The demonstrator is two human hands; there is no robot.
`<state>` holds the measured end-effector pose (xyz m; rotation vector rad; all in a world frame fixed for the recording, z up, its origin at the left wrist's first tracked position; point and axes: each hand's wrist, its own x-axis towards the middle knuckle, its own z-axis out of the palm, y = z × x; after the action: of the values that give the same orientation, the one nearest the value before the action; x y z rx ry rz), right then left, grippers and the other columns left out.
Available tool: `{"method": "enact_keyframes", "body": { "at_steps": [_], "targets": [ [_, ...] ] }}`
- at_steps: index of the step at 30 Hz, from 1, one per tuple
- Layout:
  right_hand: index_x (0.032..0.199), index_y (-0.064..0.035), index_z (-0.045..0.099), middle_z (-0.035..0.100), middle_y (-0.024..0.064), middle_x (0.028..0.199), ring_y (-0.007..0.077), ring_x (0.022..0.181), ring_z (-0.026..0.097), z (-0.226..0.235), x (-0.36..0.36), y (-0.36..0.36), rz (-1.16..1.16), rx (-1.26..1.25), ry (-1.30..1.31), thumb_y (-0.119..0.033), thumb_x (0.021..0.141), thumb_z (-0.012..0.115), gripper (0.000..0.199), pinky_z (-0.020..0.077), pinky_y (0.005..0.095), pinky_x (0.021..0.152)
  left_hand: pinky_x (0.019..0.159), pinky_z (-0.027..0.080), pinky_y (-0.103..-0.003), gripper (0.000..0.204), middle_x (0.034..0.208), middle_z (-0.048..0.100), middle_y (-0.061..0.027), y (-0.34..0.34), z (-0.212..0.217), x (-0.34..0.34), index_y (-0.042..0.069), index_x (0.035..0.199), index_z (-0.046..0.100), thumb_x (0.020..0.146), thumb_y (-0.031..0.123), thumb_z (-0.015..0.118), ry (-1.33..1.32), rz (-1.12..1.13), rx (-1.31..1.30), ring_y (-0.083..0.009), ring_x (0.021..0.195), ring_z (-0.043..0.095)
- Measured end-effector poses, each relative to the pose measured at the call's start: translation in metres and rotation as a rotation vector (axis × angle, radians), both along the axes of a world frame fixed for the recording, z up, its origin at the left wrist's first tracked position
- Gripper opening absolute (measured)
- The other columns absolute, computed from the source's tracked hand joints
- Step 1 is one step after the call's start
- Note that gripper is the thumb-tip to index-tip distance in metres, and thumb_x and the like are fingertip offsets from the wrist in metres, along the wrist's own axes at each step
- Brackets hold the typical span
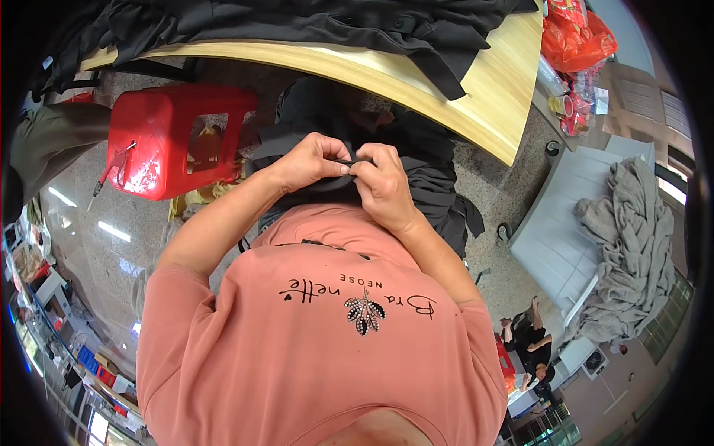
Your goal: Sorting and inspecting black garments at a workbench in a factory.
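Both hands meet just in front of the chest. The left hand and the right hand are each closed in a pinch on one small fold of black garment, fingertips nearly touching. The pinched strip runs left to right between them, so neither hand is nearer. The rest of the cloth hangs down over the lap, below the near edge of the counter. On the counter lies one more pile of black clothing. One red stool stands left.
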<state>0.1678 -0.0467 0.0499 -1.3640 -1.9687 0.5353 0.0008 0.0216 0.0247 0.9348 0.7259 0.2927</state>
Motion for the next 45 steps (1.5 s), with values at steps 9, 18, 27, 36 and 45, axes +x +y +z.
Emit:
{"method": "enact_keyframes", "body": {
  "at_steps": [9,18,27,36,45],
  "targets": [
    [0.073,0.0003,0.056,0.055,0.0102,0.068,0.0226,0.063,0.055,-0.009,0.0,-0.001,-0.077,-0.437,0.477,0.004,0.061,0.059,0.013,0.0436,0.0294,0.059,0.058,0.041,-0.019,0.005,0.071,0.057,0.0005,-0.011,0.005,0.0,-0.001,0.079,0.06,0.074,-0.002,0.061,0.109,0.034,0.244,-0.0035,0.066,0.048],
    [0.076,-0.0013,0.053,0.055,0.0061,0.07,0.014,0.061,0.052,-0.001,-0.005,0.004,-0.221,-0.255,0.403,0.007,0.062,0.06,0.017,0.0426,0.0241,0.059,0.055,0.044,-0.027,0.006,0.066,0.059,-0.0086,-0.026,0.006,0.015,0.0,0.077,0.059,0.072,-0.002,0.059,0.234,0.334,0.559,-0.0134,0.059,0.054],
    [0.077,-0.0001,0.052,0.054,0.0123,0.072,0.0254,0.063,0.055,-0.007,-0.011,0.009,-0.35,-0.181,0.311,0.006,0.065,0.054,0.014,0.0446,0.0301,0.057,0.055,0.045,-0.036,0.006,0.067,0.057,-0.0143,-0.037,0.01,0.023,0.001,0.076,0.057,0.07,-0.001,0.057,0.357,0.438,0.928,-0.0307,0.062,0.056],
    [0.078,0.0022,0.056,0.056,0.0103,0.073,0.0183,0.065,0.054,-0.015,0.011,0.013,-0.363,-0.357,0.322,0.003,0.067,0.057,0.01,0.0425,0.0265,0.06,0.062,0.045,-0.035,0.007,0.069,0.06,-0.0116,0.008,-0.004,-0.009,0.003,0.071,0.062,0.07,0.009,0.064,0.41,0.239,1.063,-0.0278,0.067,0.058],
    [0.078,0.0022,0.057,0.057,0.0103,0.073,0.0186,0.067,0.055,-0.033,0.012,0.008,-0.358,-0.358,0.318,0.002,0.066,0.058,0.012,0.0432,0.0267,0.063,0.067,0.045,-0.034,0.011,0.076,0.059,-0.0155,0.014,-0.022,-0.023,-0.001,0.076,0.06,0.069,0.006,0.064,0.458,-0.092,0.955,-0.0295,0.075,0.057]
  ]
}}
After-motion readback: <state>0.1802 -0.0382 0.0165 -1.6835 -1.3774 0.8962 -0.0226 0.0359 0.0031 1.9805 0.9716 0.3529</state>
